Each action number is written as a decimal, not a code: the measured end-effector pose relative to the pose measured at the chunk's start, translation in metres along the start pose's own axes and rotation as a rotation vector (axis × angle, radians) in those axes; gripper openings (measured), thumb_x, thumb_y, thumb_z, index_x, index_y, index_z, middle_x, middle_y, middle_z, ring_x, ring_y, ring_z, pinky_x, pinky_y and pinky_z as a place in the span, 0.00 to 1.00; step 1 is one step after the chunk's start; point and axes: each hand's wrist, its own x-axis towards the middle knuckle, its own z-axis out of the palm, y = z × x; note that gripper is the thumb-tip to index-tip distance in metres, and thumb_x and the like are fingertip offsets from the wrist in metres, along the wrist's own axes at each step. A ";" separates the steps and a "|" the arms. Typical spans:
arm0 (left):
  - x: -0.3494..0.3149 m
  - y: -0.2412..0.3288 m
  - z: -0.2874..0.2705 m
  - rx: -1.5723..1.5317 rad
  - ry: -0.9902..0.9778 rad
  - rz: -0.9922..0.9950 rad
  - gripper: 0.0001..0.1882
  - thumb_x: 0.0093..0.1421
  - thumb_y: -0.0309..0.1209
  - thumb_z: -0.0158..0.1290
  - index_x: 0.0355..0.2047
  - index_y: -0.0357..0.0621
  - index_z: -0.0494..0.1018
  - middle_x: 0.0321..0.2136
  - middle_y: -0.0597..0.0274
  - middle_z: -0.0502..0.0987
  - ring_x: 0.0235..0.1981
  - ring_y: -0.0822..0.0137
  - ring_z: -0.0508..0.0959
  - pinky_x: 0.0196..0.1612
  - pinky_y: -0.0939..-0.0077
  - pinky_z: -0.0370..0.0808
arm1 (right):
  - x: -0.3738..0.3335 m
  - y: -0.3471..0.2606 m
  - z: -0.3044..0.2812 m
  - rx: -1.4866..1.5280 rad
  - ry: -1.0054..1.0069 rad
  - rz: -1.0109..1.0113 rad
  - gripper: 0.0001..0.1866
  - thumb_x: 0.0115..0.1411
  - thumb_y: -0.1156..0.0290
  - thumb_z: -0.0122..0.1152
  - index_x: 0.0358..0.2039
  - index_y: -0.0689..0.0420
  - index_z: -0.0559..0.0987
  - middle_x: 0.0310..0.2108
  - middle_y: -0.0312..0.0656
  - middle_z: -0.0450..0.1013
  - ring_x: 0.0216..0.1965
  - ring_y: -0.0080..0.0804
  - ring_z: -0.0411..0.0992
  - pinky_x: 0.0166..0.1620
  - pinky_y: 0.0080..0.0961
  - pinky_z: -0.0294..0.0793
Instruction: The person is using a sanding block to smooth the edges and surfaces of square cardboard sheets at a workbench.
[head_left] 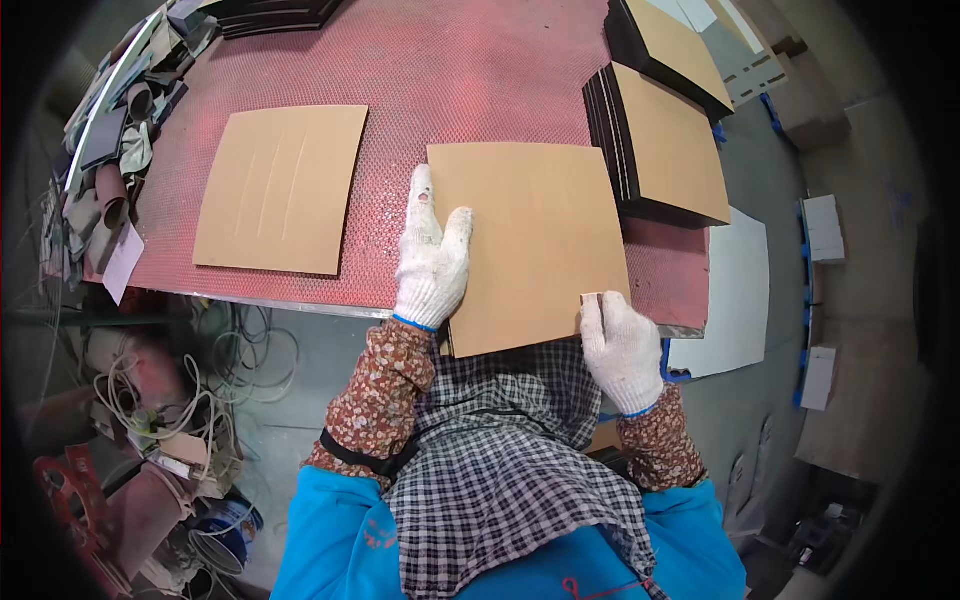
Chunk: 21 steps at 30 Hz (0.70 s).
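Observation:
A flat tan board lies in front of me, its near edge jutting past the table's front edge. Along its left edge rests my left hand in a white knit glove, fingers stretched out and thumb spread onto the board. My right hand, gloved the same way, is closed at the board's near right corner. Between its thumb and fingers shows a small tan piece with a dark side; its kind is unclear. Left of these, a second tan board with several parallel grooves lies flat on the table.
The red table has a honeycomb-textured cover. Stacked dark-edged tan boards stand at its right, with another stack behind. Scraps and rolls crowd the left edge. Hoses and a blue bucket lie lower left.

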 end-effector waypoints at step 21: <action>0.003 0.012 -0.001 0.017 0.031 0.023 0.39 0.70 0.32 0.50 0.74 0.24 0.48 0.70 0.31 0.62 0.70 0.45 0.66 0.72 0.61 0.64 | 0.110 0.021 0.008 0.092 -0.015 0.009 0.18 0.70 0.60 0.53 0.33 0.63 0.77 0.30 0.61 0.78 0.36 0.65 0.78 0.40 0.56 0.78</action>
